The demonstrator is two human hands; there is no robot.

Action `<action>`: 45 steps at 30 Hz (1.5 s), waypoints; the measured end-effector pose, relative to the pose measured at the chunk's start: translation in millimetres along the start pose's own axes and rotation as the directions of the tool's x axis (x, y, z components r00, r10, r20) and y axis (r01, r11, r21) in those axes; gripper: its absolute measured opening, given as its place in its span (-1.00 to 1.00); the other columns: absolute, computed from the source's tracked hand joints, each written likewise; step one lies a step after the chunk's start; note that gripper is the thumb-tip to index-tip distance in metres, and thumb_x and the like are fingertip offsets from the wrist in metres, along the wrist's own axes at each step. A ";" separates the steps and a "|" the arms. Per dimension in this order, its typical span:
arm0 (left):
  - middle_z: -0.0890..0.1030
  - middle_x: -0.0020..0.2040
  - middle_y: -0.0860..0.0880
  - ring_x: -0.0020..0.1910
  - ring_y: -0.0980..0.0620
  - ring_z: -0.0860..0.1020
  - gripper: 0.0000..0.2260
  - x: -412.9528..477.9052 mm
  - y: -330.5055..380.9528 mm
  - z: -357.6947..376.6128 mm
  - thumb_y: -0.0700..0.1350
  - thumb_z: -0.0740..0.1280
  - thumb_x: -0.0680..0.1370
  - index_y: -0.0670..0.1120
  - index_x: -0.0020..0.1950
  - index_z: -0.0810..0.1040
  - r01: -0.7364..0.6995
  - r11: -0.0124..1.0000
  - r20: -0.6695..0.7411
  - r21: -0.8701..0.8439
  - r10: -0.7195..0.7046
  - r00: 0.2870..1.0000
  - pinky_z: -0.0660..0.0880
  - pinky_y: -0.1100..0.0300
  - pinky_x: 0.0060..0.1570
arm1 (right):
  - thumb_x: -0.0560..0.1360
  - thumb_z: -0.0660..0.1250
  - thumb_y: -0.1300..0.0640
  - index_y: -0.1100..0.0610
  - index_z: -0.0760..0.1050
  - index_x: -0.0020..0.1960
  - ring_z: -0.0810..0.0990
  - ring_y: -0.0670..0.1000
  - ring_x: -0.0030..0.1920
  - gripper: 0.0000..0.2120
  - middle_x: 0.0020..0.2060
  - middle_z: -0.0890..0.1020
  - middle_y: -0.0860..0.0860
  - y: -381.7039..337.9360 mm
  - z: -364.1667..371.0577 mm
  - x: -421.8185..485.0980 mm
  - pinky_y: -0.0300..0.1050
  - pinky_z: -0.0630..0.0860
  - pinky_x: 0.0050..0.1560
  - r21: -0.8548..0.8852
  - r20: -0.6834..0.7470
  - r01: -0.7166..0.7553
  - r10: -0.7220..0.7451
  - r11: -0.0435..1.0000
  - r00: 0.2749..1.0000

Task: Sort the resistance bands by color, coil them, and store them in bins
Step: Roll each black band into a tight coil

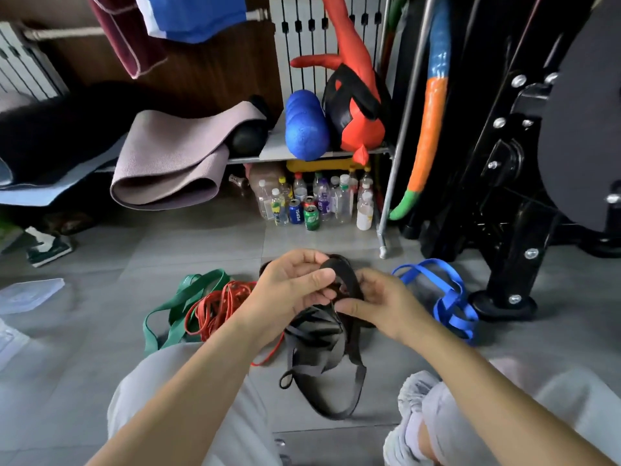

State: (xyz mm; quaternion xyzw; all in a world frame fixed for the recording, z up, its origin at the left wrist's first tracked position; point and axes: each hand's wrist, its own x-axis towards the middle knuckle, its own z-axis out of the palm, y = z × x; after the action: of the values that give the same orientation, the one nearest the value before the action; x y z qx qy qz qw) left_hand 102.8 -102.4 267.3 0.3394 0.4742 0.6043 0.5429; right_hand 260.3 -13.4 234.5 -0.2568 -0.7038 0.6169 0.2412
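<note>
both hands pinch the black band (346,280) above the floor (100,331): left hand (292,284) and right hand (386,304) curl around its coil, loose loops hanging below. green band (181,297), red band (221,304) and blue band (450,297) lie beyond.

Grey tiled floor (201,237) across the lower half. Brown wood-panel wall (208,72) upper centre-left, white radiator (302,25) top centre, second radiator (16,65) at upper left edge. Metal shelf rack (400,136) in the centre, its post reaching the floor right of centre. On the shelf: taupe mat (168,163) drooping over the edge, blue foam roller (305,126), red-and-black padded dummy (359,122). Under the shelf: bottles and cans (316,200) on the floor. Right side: black machine frame (504,196), with a blue-orange-green padded pole (430,129) beside it. Maroon cloth (124,35) and blue cloth (195,15) hang at the top.
</note>
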 end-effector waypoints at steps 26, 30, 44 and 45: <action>0.51 -0.42 0.07 -0.44 0.13 0.50 -0.92 -51.5 1.5 -44.4 -0.22 0.38 0.50 -0.11 -0.07 0.50 -0.164 0.955 -0.632 0.245 0.286 0.720 0.51 0.28 -0.33 | 0.49 0.29 0.37 0.16 0.34 -0.24 0.26 -0.07 -0.65 -0.78 -0.64 0.33 -0.03 7.9 29.6 -34.2 -0.28 0.27 -0.59 0.229 0.295 -0.360 0.288 0.904 0.911; 0.51 -0.38 0.00 -0.39 0.08 0.49 -0.94 -38.4 -2.5 -43.1 -0.21 0.38 0.51 -0.14 -0.08 0.51 -0.114 0.968 -0.607 0.225 0.230 0.761 0.50 0.21 -0.28 | 0.38 0.33 0.28 0.05 0.48 -0.30 0.28 -0.09 -0.65 -0.83 -0.63 0.33 -0.05 -93.3 15.0 -32.7 -0.27 0.31 -0.55 0.319 0.396 -0.063 -0.073 0.946 0.915; 0.56 -0.34 -0.01 -0.37 0.04 0.52 -0.90 -14.4 -3.9 -33.9 -0.22 0.39 0.50 -0.12 0.00 0.53 -0.162 0.965 -0.471 0.208 0.244 0.848 0.50 0.16 -0.24 | 0.41 0.39 -0.04 0.16 0.41 0.21 0.55 0.03 0.03 -0.54 0.08 0.55 0.02 2.3 -8.4 -15.2 -0.14 0.45 -0.03 -0.939 0.134 -0.101 0.617 0.330 0.775; 0.60 -0.30 -0.01 -0.35 0.05 0.55 -0.89 -14.6 -8.2 -29.7 -0.23 0.40 0.49 -0.10 -0.01 0.55 -0.107 0.945 -0.408 0.309 0.234 0.882 0.53 0.17 -0.23 | 0.41 0.37 -0.10 0.13 0.34 0.30 0.53 0.05 0.11 -0.45 0.18 0.52 0.01 10.8 -9.5 -18.5 -0.11 0.45 0.00 -0.958 0.093 -0.098 0.614 0.271 0.784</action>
State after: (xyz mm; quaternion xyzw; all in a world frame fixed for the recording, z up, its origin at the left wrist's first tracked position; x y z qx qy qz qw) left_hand 80.6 -123.1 251.7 0.3077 0.6323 0.6384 0.3129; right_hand 281.1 -17.4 224.4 -0.3516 -0.8763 0.1945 -0.2659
